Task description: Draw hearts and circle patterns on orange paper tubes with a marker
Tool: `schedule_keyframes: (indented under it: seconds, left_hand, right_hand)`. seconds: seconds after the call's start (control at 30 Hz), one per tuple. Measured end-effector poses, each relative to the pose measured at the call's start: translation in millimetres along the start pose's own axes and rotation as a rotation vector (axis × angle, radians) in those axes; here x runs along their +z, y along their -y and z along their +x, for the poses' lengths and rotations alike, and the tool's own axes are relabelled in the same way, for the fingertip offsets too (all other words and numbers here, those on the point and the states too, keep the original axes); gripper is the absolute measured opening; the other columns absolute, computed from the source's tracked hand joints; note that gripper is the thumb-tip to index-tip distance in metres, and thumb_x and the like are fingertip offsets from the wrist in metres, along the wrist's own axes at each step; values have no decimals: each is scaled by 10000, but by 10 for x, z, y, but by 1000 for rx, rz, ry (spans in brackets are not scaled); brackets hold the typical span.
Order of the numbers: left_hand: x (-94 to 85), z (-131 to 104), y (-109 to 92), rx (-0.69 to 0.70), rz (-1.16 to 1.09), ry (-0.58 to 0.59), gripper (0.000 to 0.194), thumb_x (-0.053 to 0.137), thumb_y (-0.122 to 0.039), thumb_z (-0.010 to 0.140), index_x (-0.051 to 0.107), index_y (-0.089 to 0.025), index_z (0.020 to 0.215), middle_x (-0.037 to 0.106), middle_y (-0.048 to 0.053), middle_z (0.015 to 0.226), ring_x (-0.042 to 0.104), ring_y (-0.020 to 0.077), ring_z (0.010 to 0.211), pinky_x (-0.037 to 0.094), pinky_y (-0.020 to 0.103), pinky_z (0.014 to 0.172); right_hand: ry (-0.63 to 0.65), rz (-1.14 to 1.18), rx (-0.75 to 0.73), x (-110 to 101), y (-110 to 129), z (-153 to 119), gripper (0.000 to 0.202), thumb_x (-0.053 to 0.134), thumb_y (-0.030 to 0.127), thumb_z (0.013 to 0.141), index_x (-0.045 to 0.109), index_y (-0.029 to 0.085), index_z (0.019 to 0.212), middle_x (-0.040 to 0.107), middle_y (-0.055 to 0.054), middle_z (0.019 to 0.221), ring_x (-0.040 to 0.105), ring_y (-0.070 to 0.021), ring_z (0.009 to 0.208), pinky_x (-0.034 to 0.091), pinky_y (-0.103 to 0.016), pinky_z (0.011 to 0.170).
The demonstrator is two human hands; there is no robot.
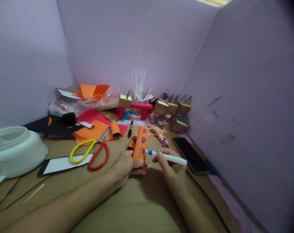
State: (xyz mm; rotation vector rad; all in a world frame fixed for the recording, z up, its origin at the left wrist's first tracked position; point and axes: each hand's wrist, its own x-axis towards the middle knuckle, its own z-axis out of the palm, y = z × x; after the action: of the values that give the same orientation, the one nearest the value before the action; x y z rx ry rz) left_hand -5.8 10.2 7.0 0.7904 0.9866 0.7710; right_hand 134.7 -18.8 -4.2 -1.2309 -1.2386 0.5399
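My left hand (128, 164) is wrapped round the lower end of an orange paper tube (142, 137), which carries several purple-blue coloured spots down its side. A second orange piece (131, 144) shows partly behind the tube, also with a dark spot. Between the fingers of my right hand (170, 166) is a white marker pen (172, 158) with a blue collar. Its tip points left and meets the tube at the lowest visible spot, or lies very near it.
Scissors (98, 144) with yellow and red handles lie left, near orange paper (92, 129) and a white pot (18, 150). A phone (192, 155) lies right. Behind stand box-headed paper animals (179, 124) and a red paper body (142, 106). A black pen (130, 129) lies beyond the tube.
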Motion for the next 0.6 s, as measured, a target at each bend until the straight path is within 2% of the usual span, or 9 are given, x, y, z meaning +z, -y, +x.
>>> schedule_keyframes:
  seconds: [0.6]
  left_hand:
    - [7, 4, 18, 20, 24, 3, 172, 662, -81, 615, 574, -98, 762, 638, 66, 653, 611, 137, 542, 517, 257, 549]
  right_hand:
    - [30, 8, -39, 4, -23, 9, 199, 573, 340, 781, 633, 158, 726, 648, -24, 559, 600, -147, 496, 449, -229, 457]
